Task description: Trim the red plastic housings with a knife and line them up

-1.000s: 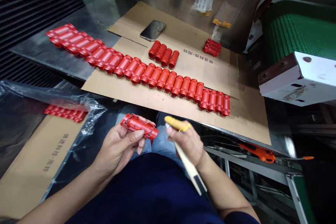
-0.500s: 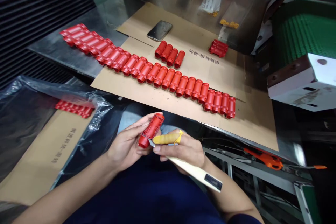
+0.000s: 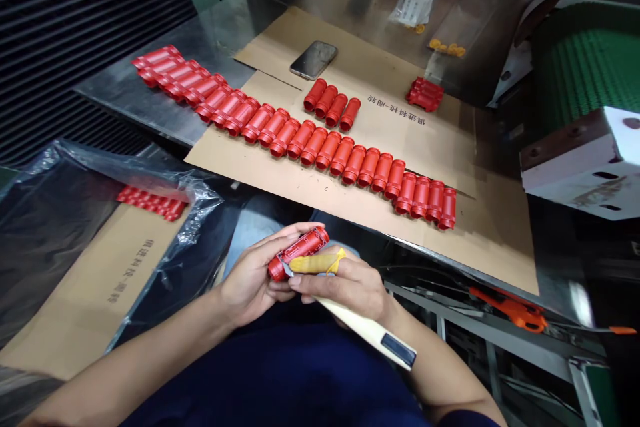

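My left hand [image 3: 250, 280] is closed around a red plastic cylinder [image 3: 305, 242], which lies tilted with its grooved side facing up. In my right hand [image 3: 350, 287] is a knife [image 3: 365, 330] with a long cream handle and a dark patch near its end. Its short metal blade rests at the lower left end of the cylinder; whether it touches is hard to make out. A yellow finger cover [image 3: 315, 263] wraps my right index finger. Beyond my hands, a long row of similar red cylinders [image 3: 315, 145] lies on the cardboard [image 3: 320, 190] and metal table.
A phone [image 3: 314, 60], a short row of red cylinders [image 3: 332, 105] and a red cluster [image 3: 425, 93] lie farther back. To the left is a plastic-lined box [image 3: 120, 287] with red parts. A green conveyor belt [image 3: 585, 60] stands right, above an orange-handled tool [image 3: 515, 310].
The red cylinder has rolled and tipped lower to the right in my left hand. The knife blade stays near its lower end. The whole view has shifted slightly.
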{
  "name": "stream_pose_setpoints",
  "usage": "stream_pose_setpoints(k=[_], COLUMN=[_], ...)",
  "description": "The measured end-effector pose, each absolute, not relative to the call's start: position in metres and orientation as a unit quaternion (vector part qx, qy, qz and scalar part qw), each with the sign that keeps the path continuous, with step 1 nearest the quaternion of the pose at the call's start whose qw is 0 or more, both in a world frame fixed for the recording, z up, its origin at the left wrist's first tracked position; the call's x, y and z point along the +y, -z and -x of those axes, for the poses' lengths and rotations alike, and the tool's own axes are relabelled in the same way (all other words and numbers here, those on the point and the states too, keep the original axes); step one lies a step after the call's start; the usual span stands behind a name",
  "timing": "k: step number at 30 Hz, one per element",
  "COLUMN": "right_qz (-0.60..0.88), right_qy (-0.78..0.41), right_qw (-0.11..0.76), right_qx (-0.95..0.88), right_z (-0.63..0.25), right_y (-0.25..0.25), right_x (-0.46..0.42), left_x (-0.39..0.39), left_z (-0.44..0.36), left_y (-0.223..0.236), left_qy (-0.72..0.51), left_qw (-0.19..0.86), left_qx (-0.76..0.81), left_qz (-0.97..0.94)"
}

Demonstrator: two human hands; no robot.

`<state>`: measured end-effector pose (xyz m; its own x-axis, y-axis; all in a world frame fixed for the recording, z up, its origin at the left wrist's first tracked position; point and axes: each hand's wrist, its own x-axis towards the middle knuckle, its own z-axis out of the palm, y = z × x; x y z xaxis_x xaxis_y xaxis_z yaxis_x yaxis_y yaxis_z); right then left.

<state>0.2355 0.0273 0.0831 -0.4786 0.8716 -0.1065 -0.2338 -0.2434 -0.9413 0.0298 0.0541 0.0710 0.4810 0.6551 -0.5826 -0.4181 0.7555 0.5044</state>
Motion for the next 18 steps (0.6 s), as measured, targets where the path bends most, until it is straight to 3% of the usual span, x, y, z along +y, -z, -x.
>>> stream_pose_setpoints(k=[6, 14, 18], right_qz=[0.349, 0.310, 0.308], right_qy=[-0.742, -0.707, -0.629], right_qw=[0.403, 0.417, 0.430], right_qx=[-0.407, -0.480, -0.570], right_z=[-0.226, -0.223, -0.220], right_y=[-0.080, -0.074, -0.066], right_x=[0.031, 0.036, 0.036], left_x=[0.055, 0.055, 0.054], left_z=[-0.029, -0.029, -0.029], left_y=[-0.071, -0.070, -0.070], left_qy=[-0.304, -0.301, -0.301], left_qw=[0.854, 0.853, 0.852], left_qx=[0.401, 0.407, 0.409], left_qz=[-0.132, -0.127, -0.129])
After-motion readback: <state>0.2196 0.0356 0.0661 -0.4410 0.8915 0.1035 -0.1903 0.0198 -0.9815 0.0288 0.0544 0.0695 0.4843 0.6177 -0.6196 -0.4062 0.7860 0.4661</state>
